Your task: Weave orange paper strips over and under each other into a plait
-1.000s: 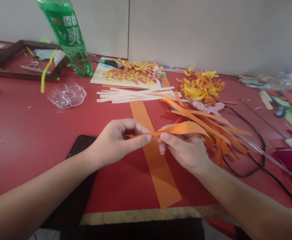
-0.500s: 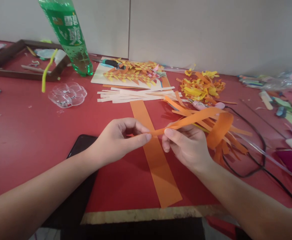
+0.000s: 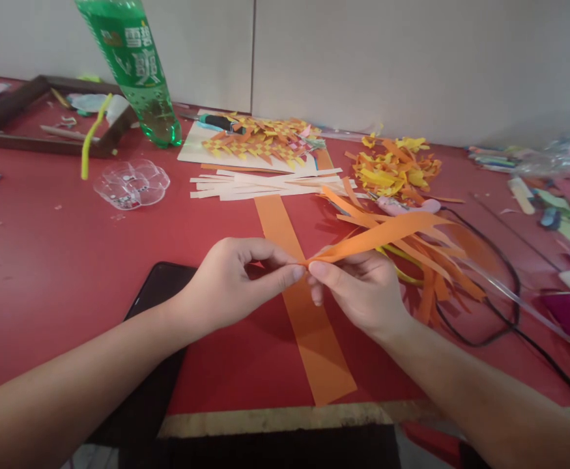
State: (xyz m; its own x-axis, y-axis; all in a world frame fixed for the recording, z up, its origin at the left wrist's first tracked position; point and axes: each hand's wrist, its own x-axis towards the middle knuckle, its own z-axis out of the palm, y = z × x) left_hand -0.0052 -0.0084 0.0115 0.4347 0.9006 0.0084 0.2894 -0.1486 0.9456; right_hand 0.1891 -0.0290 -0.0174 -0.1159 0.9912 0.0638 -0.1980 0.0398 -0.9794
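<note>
A narrow orange paper strip [image 3: 387, 232] is pinched in both hands, its long end arching to the right over other strips. My left hand [image 3: 245, 280] grips its near end between thumb and forefinger. Fingertips almost touching it, my right hand [image 3: 357, 286] pinches the same strip, which looks folded or gathered there. Beneath the hands, a wider orange paper band [image 3: 321, 345] lies flat on the red table [image 3: 236, 365]. To the right, loose orange strips [image 3: 434, 293] spread in a bundle.
White paper strips [image 3: 265, 185], a woven orange-yellow piece [image 3: 260, 143] and a heap of paper scraps [image 3: 395, 169] lie farther back. A pink glue gun [image 3: 406, 206] trails a black cord. On the left are a green bottle [image 3: 135, 71], a clear dish [image 3: 133, 184] and a black phone [image 3: 155, 293].
The strip's free end rose and curled at right, then stretched out farther right. My hands drew slightly apart and came together again, still pinching the strip.
</note>
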